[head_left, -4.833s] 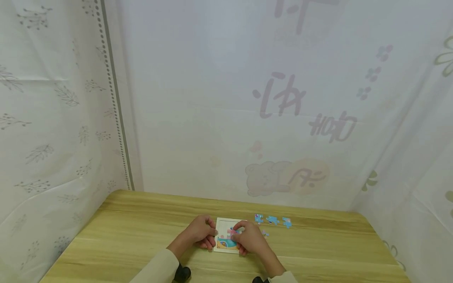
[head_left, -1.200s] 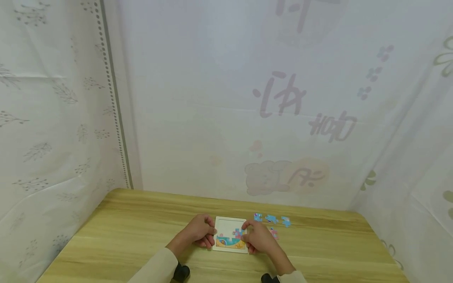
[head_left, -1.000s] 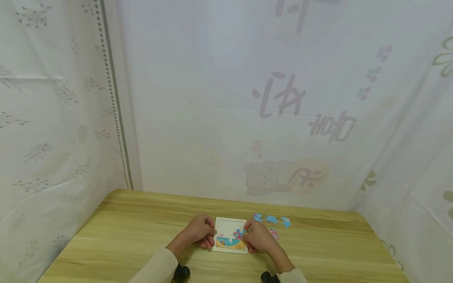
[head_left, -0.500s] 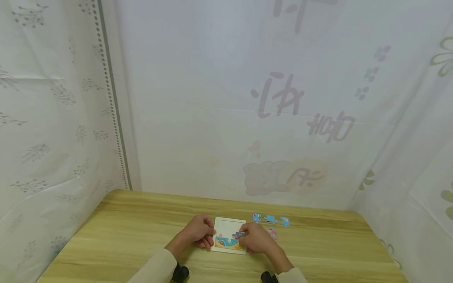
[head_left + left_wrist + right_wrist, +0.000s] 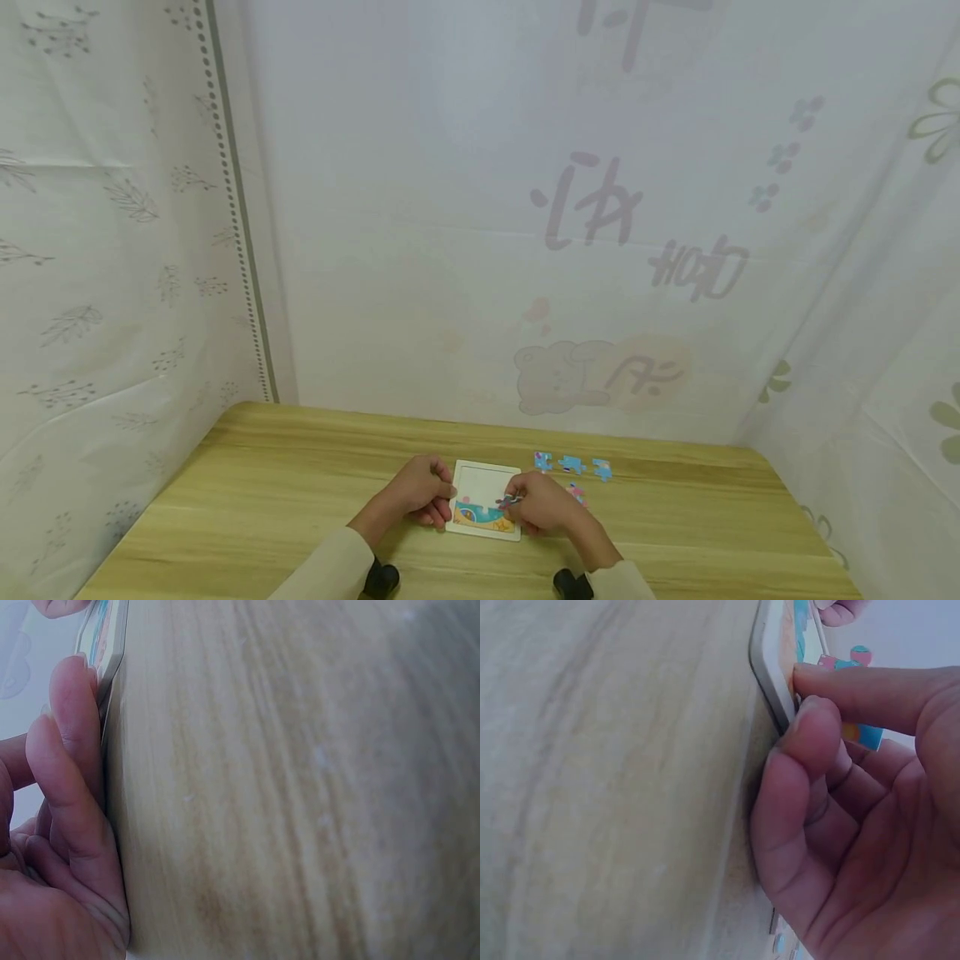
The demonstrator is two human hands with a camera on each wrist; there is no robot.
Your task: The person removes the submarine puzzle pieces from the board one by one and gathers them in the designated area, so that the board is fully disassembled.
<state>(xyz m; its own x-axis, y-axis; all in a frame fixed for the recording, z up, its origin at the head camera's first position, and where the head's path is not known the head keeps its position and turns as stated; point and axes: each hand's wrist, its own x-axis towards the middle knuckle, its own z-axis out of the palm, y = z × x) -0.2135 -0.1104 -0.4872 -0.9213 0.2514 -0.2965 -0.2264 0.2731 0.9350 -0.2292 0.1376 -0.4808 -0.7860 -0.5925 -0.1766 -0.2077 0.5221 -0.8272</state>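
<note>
A shallow cream puzzle tray [image 5: 480, 479] lies on the table. Joined pieces [image 5: 480, 514] showing teal water and orange sand fill its bottom strip; above them the pale base shows. My left hand [image 5: 422, 492] holds the tray's left edge, thumb at the rim, other fingers resting on the wood in the left wrist view. My right hand [image 5: 546, 502] pinches a pink and blue puzzle piece [image 5: 510, 502] over the tray's right side, tilted up off the base. In the right wrist view the thumb partly hides this piece [image 5: 861, 655], and curled fingertips are right at the tray's corner.
Behind the right hand, a row of blue puzzle pieces [image 5: 572, 465] lies on the wooden table [image 5: 675, 517]. A pink piece [image 5: 576, 493] lies nearer, partly hidden by that hand. Patterned white curtains [image 5: 405, 250] enclose the table's back and sides.
Earlier my right hand was over the tray's middle with a pink piece; then it shifted right. The pink and blue piece, flat at the tray's right side 1.2 s ago, is now tilted up. Left hand unchanged.
</note>
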